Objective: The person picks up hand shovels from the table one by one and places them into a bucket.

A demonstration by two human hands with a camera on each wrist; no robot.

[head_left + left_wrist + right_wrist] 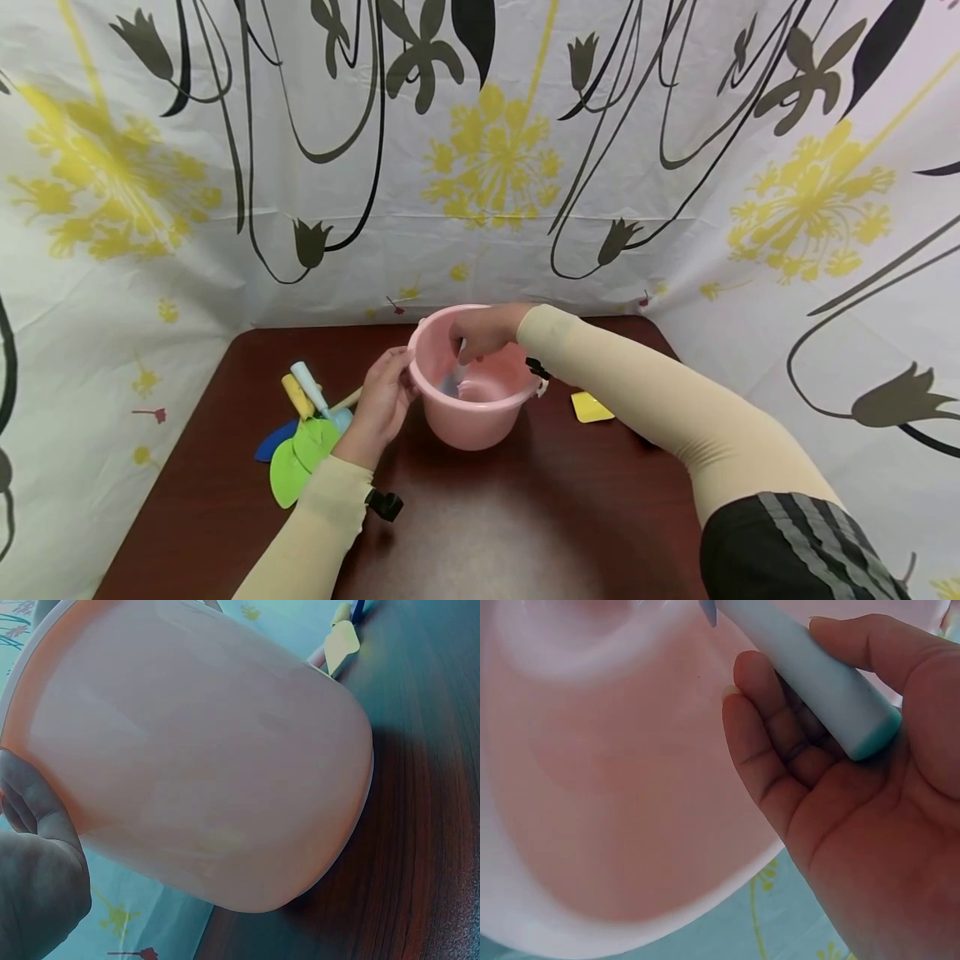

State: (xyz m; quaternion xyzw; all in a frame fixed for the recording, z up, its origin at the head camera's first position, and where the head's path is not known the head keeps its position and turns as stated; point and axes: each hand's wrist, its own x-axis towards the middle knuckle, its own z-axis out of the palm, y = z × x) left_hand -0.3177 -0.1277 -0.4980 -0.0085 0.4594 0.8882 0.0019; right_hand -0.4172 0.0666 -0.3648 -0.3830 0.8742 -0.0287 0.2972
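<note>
Bucket [474,432]: being gripped at its rim [474,406] by the left hand [382,398], mid-frame in the head view, on the table [465,542].
Tool [453,382]: being pinched by its handle [817,686] between thumb and bent fingers of the right hand [489,330], inside the bucket.
Green blades [290,471]: being borne by the table, left of frame.
Yellow piece [589,407]: being partly covered by the sleeve [637,377].

We find a curtained-off tabletop booth; floral-printed sheeting [405,187] encloses three sides of a dark wood-grained table [585,508]. We cannot determine the wider premises.
</note>
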